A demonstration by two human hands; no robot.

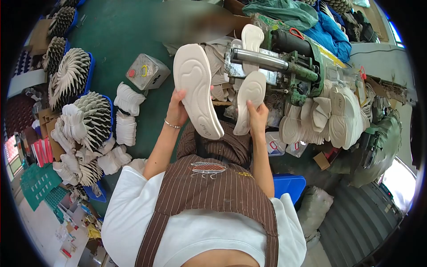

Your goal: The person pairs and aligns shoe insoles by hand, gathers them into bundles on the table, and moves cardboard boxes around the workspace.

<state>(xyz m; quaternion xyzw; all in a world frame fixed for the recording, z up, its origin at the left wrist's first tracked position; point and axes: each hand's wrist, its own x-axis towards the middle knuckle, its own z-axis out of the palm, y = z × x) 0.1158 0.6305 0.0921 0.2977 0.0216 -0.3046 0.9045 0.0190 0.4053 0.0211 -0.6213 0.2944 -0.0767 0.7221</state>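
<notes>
One head-worn camera looks forward and down, fairly close.

The person wears a white short-sleeved shirt [202, 231] under a brown bib apron [213, 189] with thin pale stripes, matching straps [153, 238] and a winged-looking red-and-white motif [208, 168]. A thin pale bracelet [172, 125] circles the left wrist [174, 121].

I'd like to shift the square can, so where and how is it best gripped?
Probably by the yellow handle on the can, coming from above: the can's top faces up and nothing visible covers the handle. Avoid the red cap beside it. The left hand is nearer, but holds a large insole.
</notes>
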